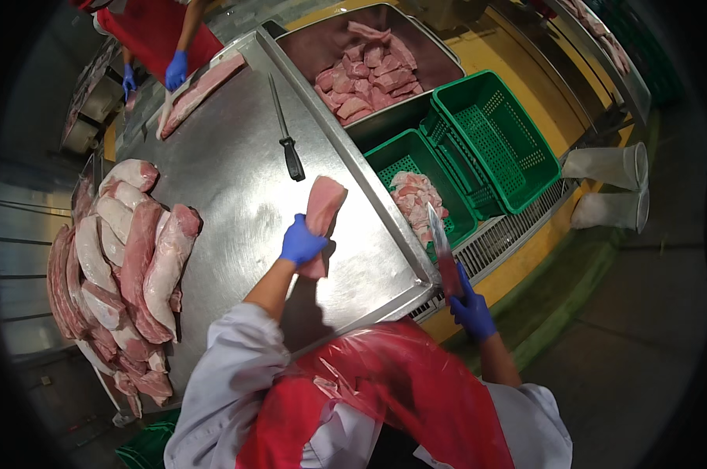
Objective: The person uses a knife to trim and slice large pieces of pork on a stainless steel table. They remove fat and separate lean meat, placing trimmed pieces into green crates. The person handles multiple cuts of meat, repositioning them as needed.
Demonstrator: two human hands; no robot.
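Observation:
My left hand (pixel 303 241), in a blue glove, is closed around a piece of pink meat (pixel 324 205) at the metal table (pixel 236 156). In my right hand (pixel 473 311), also gloved in blue, is a knife (pixel 445 262) with a red handle. Its bright blade points away from me, over the rim side of a low green crate (pixel 400 154) holding pale trimmings (pixel 416 199). A sharpening steel (pixel 283 129) with a black handle lies on the table beyond my left hand.
Long meat cuts (pixel 127 258) are heaped at the table's left. A metal tub (pixel 291 43) of meat chunks (pixel 369 78) stands at the far side, beside a second green crate (pixel 486 141). Across the table, a co-worker's blue-gloved hand (pixel 177 70) is at another long cut (pixel 205 90).

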